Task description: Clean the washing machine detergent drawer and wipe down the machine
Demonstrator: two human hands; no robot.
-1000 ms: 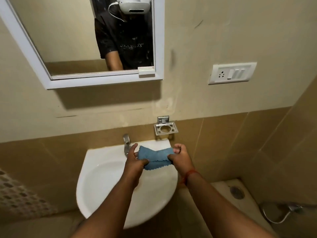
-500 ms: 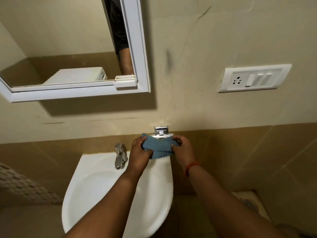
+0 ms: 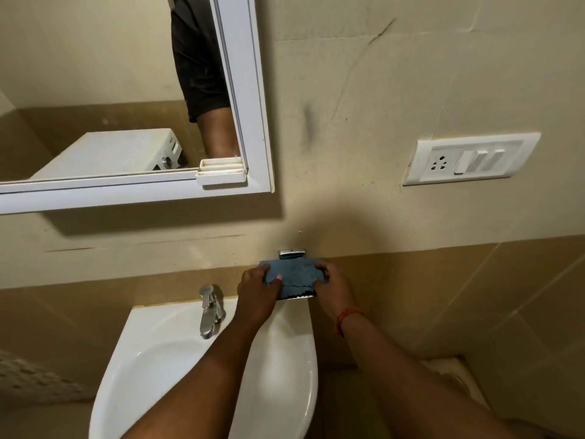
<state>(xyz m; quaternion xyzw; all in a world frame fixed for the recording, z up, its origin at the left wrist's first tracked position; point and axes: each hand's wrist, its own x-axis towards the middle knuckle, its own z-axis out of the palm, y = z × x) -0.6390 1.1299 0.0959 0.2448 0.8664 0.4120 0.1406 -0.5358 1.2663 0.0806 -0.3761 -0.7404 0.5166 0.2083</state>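
A blue cloth [image 3: 296, 277] is stretched flat between my two hands, lying over the chrome soap holder [image 3: 291, 253] fixed to the wall above the sink's right end. My left hand [image 3: 258, 289] grips the cloth's left edge, thumb on top. My right hand [image 3: 334, 285], with a red thread at the wrist, grips the right edge. The holder's tray is mostly hidden under the cloth. A white washing machine [image 3: 110, 153] shows only as a reflection in the mirror.
A white basin [image 3: 152, 369] with a chrome tap [image 3: 209, 310] sits below my forearms. A white-framed mirror [image 3: 250, 99] hangs at upper left. A white socket and switch plate [image 3: 468, 158] is on the wall at right. Tan tiles cover the lower wall.
Both hands carried the cloth up from over the basin to the soap holder and spread it there. The view swung left, bringing the machine's reflection into the mirror.
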